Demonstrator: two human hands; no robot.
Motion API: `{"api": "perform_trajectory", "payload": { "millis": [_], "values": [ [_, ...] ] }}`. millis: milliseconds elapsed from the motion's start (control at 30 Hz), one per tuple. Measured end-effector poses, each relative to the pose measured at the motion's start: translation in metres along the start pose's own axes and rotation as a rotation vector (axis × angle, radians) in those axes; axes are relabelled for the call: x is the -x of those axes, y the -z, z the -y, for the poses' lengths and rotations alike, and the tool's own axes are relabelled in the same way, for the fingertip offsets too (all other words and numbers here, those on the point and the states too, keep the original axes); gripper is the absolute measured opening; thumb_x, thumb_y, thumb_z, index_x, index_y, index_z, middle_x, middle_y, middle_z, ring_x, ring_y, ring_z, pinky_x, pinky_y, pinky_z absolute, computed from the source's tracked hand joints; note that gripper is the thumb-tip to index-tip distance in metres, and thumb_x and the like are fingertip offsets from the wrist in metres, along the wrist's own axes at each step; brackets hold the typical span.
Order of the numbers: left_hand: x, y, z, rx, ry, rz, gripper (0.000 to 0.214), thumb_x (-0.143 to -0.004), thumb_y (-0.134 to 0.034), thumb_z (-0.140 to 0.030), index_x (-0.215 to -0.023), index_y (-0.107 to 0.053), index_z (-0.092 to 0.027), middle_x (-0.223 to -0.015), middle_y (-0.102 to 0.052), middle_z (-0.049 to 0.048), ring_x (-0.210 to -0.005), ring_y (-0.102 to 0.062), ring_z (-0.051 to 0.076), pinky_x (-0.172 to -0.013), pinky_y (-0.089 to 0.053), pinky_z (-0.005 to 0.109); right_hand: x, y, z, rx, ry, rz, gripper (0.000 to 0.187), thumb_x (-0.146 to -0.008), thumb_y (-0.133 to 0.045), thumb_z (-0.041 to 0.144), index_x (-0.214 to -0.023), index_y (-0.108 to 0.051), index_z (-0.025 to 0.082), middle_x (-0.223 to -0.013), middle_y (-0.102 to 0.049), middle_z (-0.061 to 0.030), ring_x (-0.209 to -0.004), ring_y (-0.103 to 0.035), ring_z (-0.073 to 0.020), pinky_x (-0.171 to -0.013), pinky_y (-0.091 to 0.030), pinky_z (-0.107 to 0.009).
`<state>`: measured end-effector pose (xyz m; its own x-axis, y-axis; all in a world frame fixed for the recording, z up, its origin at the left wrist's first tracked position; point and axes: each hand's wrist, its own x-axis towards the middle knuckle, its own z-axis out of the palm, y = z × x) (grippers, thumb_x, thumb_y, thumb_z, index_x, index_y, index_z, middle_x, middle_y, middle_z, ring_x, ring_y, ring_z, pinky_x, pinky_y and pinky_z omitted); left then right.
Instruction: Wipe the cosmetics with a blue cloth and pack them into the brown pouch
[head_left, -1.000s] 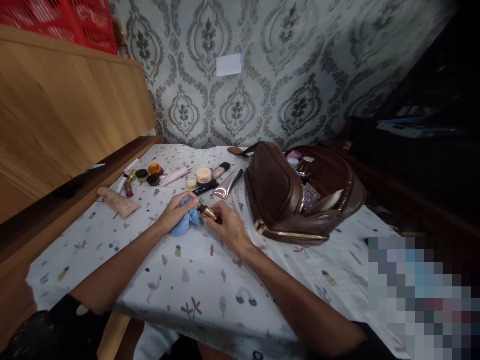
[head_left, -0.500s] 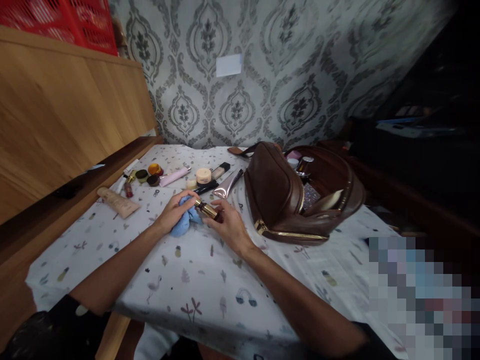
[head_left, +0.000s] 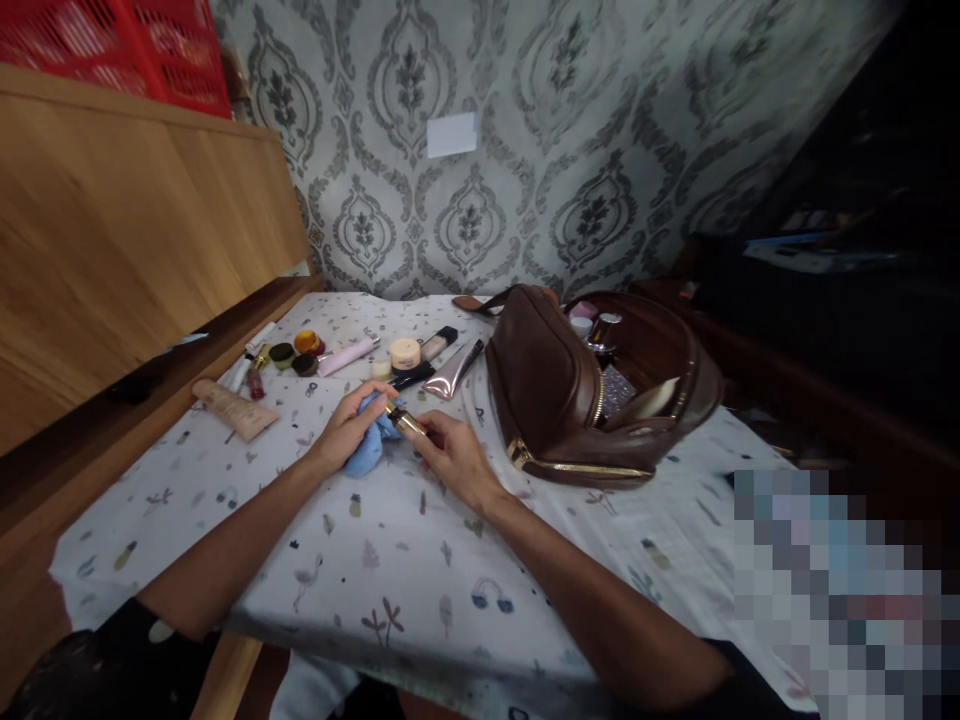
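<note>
A light blue cloth (head_left: 365, 456) is bunched in my left hand (head_left: 341, 432), whose fingers are closed around it. My right hand (head_left: 461, 458) grips a small gold-and-dark cosmetic tube (head_left: 409, 424), which looks like a lipstick. The tube's far end meets the cloth at my left fingertips, and part of it is hidden by my fingers. Just beyond my hands lie a shiny rose-coloured squeeze tube (head_left: 448, 378) with a black cap, a black tube (head_left: 412, 377), and a round cream-lidded jar (head_left: 406, 353).
An open brown leather bag (head_left: 544, 385) with cosmetics inside stands to the right. On the left lie a beige tube (head_left: 234, 408), a pink tube (head_left: 349, 355), an orange-lidded jar (head_left: 307, 341) and dark-lidded jars. A wooden cabinet (head_left: 150, 200) borders the patterned tablecloth (head_left: 360, 580).
The tube has turned slightly between my hands, and my right fingers cover its near end differently. My left hand keeps the cloth against it. The whole view has shifted a little.
</note>
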<state>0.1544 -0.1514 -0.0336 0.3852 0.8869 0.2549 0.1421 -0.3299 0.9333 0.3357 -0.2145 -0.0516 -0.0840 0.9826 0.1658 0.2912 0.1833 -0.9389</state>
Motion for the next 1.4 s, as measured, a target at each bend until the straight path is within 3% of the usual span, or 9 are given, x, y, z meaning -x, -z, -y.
{"api": "perform_trajectory", "payload": {
  "millis": [167, 300, 400, 500, 733, 933, 1100, 1200, 1400],
  "values": [
    [0.002, -0.002, 0.001, 0.048, 0.010, 0.033, 0.036, -0.089, -0.060, -0.055, -0.098, -0.063, -0.021, -0.090, -0.063, 0.0016, -0.074, -0.056, 0.015, -0.069, -0.045, 0.026, -0.002, -0.002, 0.005, -0.172, -0.140, 0.144, 0.041, -0.092, -0.053, 0.056, -0.075, -0.056, 0.019, -0.065, -0.060, 0.0012, -0.045, -0.054, -0.0107, -0.044, -0.037, -0.024],
    [0.002, -0.005, 0.000, -0.072, -0.028, -0.022, 0.038, -0.091, -0.055, -0.058, -0.091, -0.062, -0.021, -0.076, -0.057, -0.0014, -0.069, -0.052, 0.015, -0.068, -0.044, 0.025, -0.003, -0.004, 0.004, -0.310, -0.212, 0.204, 0.037, -0.092, -0.055, 0.054, -0.084, -0.059, 0.018, -0.073, -0.065, -0.0006, -0.047, -0.057, -0.0098, -0.042, -0.037, -0.022],
    [0.002, -0.007, 0.001, -0.203, -0.083, -0.077, 0.040, -0.094, -0.049, -0.057, -0.083, -0.060, -0.020, -0.072, -0.056, -0.0017, -0.070, -0.051, 0.016, -0.070, -0.042, 0.026, -0.003, -0.006, 0.003, -0.337, -0.184, 0.191, 0.036, -0.079, -0.073, 0.044, -0.102, -0.055, 0.021, -0.070, -0.062, 0.0046, -0.049, -0.059, -0.0106, -0.043, -0.039, -0.020],
    [0.003, -0.008, 0.002, -0.264, -0.093, -0.108, 0.041, -0.096, -0.046, -0.056, -0.078, -0.058, -0.020, -0.069, -0.056, -0.0016, -0.068, -0.050, 0.016, -0.068, -0.041, 0.027, -0.001, -0.007, 0.000, -0.322, -0.167, 0.155, 0.046, -0.070, -0.080, 0.034, -0.100, -0.048, 0.024, -0.071, -0.061, 0.0077, -0.049, -0.058, -0.0103, -0.043, -0.039, -0.020],
    [0.003, -0.008, 0.004, -0.325, -0.095, -0.143, 0.041, -0.097, -0.043, -0.053, -0.075, -0.055, -0.021, -0.064, -0.052, -0.0023, -0.064, -0.047, 0.016, -0.065, -0.040, 0.028, -0.001, -0.007, 0.002, -0.247, -0.094, 0.149, 0.026, -0.085, -0.067, 0.042, -0.088, -0.052, 0.021, -0.069, -0.060, 0.0040, -0.051, -0.058, -0.0097, -0.044, -0.040, -0.020],
    [0.004, -0.007, 0.001, -0.312, -0.125, -0.151, 0.038, -0.097, -0.044, -0.053, -0.080, -0.056, -0.021, -0.068, -0.052, -0.0024, -0.068, -0.049, 0.016, -0.069, -0.041, 0.028, -0.004, -0.006, 0.006, -0.266, -0.237, 0.205, 0.040, -0.094, -0.052, 0.056, -0.079, -0.055, 0.019, -0.068, -0.065, -0.0004, -0.048, -0.060, -0.0113, -0.041, -0.038, -0.021],
    [0.003, -0.006, 0.004, -0.268, -0.103, -0.165, 0.035, -0.096, -0.048, -0.052, -0.081, -0.055, -0.022, -0.069, -0.052, -0.0026, -0.067, -0.049, 0.016, -0.068, -0.041, 0.028, -0.002, -0.007, 0.003, -0.246, -0.158, 0.132, 0.033, -0.082, -0.069, 0.048, -0.095, -0.061, 0.018, -0.070, -0.062, 0.0014, -0.051, -0.056, -0.0111, -0.043, -0.038, -0.021],
    [0.003, -0.006, 0.005, -0.284, -0.092, -0.163, 0.032, -0.095, -0.050, -0.050, -0.082, -0.055, -0.022, -0.069, -0.052, -0.0031, -0.067, -0.049, 0.015, -0.067, -0.040, 0.027, -0.002, -0.008, -0.002, -0.230, -0.111, 0.037, 0.046, -0.066, -0.080, 0.033, -0.105, -0.058, 0.021, -0.075, -0.059, 0.0046, -0.056, -0.054, -0.0104, -0.047, -0.041, -0.021],
    [0.003, -0.007, 0.001, -0.285, -0.081, -0.144, 0.032, -0.096, -0.049, -0.049, -0.081, -0.055, -0.021, -0.068, -0.050, -0.0035, -0.068, -0.048, 0.015, -0.069, -0.040, 0.027, -0.002, -0.010, -0.005, -0.202, -0.087, 0.071, 0.036, -0.074, -0.076, 0.037, -0.100, -0.059, 0.019, -0.071, -0.061, 0.0039, -0.058, -0.055, -0.0109, -0.052, -0.042, -0.021]
  ]
}}
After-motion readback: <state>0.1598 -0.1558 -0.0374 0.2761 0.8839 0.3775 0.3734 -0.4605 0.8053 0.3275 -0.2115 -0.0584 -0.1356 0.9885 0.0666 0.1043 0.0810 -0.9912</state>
